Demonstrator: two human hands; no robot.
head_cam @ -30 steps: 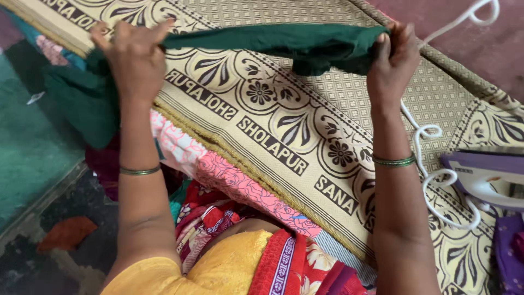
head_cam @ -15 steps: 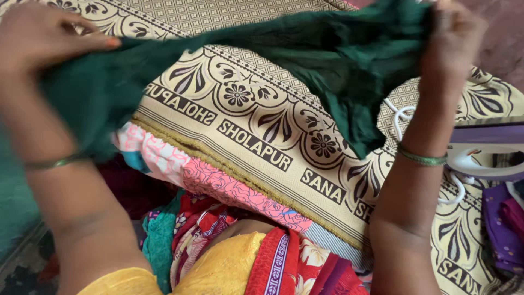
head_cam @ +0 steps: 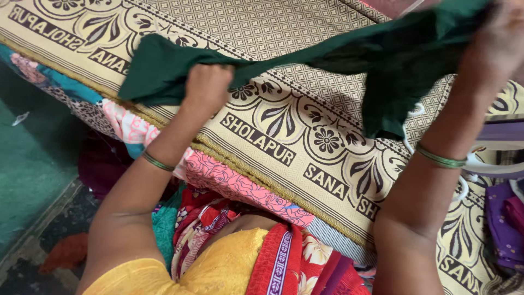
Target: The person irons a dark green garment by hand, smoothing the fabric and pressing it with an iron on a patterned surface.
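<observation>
The left hand (head_cam: 206, 86) and right hand (head_cam: 494, 46) each grip an end of a dark green cloth (head_cam: 349, 60), crumpled and stretched in the air above the patterned beige mat (head_cam: 262, 33), whose near edge lies below the arms.

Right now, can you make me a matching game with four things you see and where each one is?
Things:
1. dark green cloth
2. beige patterned mat
3. green bangle
4. purple iron

Places:
A. on the right wrist
B. at the right edge, on the mat
C. stretched between left hand and right hand
D. spread under the cloth

Pairs: 1-C, 2-D, 3-A, 4-B
</observation>
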